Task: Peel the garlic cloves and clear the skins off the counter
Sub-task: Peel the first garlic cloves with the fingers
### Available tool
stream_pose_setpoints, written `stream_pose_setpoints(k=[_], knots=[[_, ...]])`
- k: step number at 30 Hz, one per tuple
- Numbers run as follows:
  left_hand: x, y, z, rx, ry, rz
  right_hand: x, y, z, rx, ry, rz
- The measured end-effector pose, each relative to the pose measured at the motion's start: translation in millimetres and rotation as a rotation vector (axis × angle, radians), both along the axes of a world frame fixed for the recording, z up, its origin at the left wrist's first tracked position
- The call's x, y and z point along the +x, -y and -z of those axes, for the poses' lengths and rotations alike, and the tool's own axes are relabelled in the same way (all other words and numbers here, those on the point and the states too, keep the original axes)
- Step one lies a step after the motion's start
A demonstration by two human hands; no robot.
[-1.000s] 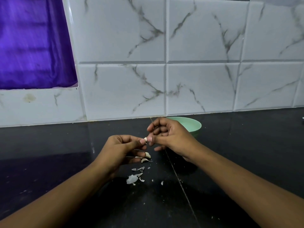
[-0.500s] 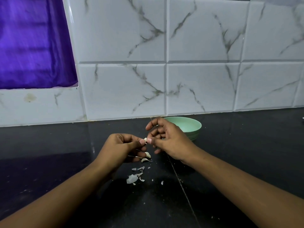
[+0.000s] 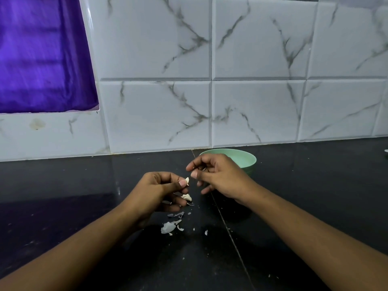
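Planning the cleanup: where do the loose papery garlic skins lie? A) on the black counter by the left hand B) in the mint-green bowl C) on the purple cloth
A: the pale papery garlic skins lie on the glossy black counter below the left hand.

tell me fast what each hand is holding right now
left hand: pinching a garlic clove between thumb and finger
right hand: fingers curled, apart from the clove; cannot tell if it holds anything
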State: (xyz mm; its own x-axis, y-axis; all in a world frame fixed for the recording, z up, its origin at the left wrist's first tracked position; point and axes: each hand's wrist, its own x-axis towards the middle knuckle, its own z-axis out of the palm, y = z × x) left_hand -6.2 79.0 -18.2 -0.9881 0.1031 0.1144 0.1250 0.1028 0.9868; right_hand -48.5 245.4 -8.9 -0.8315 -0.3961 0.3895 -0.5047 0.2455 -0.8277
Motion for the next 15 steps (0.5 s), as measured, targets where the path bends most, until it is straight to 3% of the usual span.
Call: stream_pose_setpoints(k=[15], knots=[[0.2, 1.7, -1.0, 0.035, 0.049, 0.01, 5.5, -3.6, -4.9, 0.131, -0.054, -0.099]])
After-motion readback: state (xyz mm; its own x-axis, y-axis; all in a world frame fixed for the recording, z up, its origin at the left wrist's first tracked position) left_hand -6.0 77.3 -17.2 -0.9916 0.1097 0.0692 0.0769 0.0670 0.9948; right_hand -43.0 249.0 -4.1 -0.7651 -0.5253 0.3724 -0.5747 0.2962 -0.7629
